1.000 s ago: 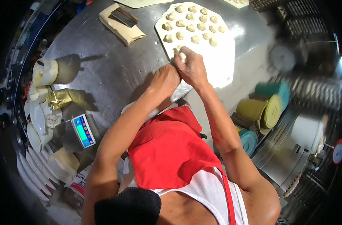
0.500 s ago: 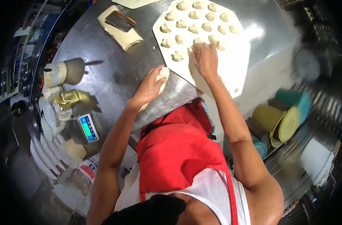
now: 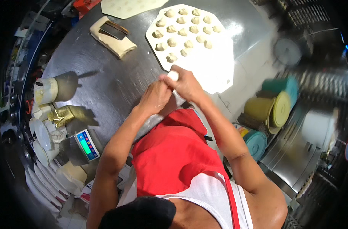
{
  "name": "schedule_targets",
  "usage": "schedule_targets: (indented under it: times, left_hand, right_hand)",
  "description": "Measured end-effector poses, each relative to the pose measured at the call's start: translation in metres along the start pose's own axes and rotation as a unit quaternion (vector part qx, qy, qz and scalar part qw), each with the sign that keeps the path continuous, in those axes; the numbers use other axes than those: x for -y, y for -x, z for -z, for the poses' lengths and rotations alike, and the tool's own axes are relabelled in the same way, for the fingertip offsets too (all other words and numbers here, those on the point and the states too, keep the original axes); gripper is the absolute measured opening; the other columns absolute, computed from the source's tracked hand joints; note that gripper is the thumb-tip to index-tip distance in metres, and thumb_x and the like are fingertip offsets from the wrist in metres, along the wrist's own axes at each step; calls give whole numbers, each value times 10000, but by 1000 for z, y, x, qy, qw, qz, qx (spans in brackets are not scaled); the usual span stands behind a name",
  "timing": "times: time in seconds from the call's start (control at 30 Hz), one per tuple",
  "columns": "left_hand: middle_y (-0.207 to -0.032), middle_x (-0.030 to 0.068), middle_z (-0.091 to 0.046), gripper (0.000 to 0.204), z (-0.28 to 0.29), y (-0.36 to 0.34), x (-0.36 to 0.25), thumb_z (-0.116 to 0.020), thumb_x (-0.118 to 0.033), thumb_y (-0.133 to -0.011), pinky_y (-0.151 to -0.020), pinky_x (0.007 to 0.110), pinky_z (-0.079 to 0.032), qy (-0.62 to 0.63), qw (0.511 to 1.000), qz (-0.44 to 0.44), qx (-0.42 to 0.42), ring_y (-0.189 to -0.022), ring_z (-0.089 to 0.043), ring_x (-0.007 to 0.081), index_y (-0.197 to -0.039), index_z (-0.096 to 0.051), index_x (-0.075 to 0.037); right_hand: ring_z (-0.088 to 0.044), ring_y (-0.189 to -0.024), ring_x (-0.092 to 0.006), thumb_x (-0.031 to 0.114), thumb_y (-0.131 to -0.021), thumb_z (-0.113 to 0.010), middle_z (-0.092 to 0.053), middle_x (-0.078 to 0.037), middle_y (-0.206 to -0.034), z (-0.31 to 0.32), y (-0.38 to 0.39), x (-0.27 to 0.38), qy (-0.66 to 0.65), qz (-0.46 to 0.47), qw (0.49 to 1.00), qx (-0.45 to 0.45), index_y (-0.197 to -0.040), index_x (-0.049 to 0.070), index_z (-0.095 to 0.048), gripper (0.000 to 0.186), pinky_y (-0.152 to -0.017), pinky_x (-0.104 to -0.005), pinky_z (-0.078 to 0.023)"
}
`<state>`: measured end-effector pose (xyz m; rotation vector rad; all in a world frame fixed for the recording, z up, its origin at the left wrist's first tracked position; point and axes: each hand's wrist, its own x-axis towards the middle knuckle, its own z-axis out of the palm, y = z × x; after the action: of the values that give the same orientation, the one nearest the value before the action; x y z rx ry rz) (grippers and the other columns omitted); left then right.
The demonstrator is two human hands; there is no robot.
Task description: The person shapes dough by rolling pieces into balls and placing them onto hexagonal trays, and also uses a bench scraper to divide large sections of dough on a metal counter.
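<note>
Both hands meet above the near edge of the steel table, at the lower left corner of a white board. My left hand (image 3: 156, 97) is closed round a lump of dough that its fingers mostly hide. My right hand (image 3: 188, 84) presses against it, fingers curled about the dough's rounded pale end (image 3: 173, 75), which bulges out between the two hands. On the white board (image 3: 210, 72), just beyond them, several small dough pieces (image 3: 172, 57) with pinched tops sit in uneven rows over the left and far parts.
A folded dough slab (image 3: 120, 47) with a flat metal scraper (image 3: 115, 30) on it lies at far left on the table (image 3: 105, 72). Nearer left are a white pot (image 3: 46, 91), gold-wrapped block (image 3: 61, 116) and digital scale (image 3: 86, 145). Yellow (image 3: 258, 108) and teal buckets (image 3: 282, 88) stand right.
My right hand has come back from the board to my left hand and now grips the dough there. One more dough piece appears to sit on the board. The whole view has shifted slightly.
</note>
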<state>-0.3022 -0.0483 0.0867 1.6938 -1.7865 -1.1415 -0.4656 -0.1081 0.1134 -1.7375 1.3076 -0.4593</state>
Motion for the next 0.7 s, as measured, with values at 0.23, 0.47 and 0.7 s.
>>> schedule_targets:
  times: [0.23,0.47,0.7]
  left_hand:
    - [-1074,289,-751,228,-42,-66,-5,-574,-172,-1008,-894,599,-548,-82,995,36,-36,-1019,-707,524,-1123,-685,-9]
    - [-1391,383,-590,500,-39,-75,12,-536,-232,-1029,-1125,479,-454,45,989,138,22,-1337,-588,473,-1377,-516,126]
    - [-1410,300,-633,620,-33,-38,28,-613,-175,-1079,-1201,454,-417,80,990,110,-25,-1410,-568,432,-1617,-390,39]
  right_hand:
    - [-521,-626,-131,256,-1014,-695,-629,-102,-682,20,2,-6,-114,24,993,-35,-954,-4,-654,269,-609,-347,-478]
    - [-727,-912,-251,122,-969,-749,-734,-121,-1001,72,-63,-123,-31,26,988,-146,-1205,26,-743,255,-843,-400,-568]
    - [-660,-1093,-385,212,-870,-815,-706,-181,-1103,68,-79,-128,213,97,951,-204,-1165,75,-736,335,-950,-493,-546]
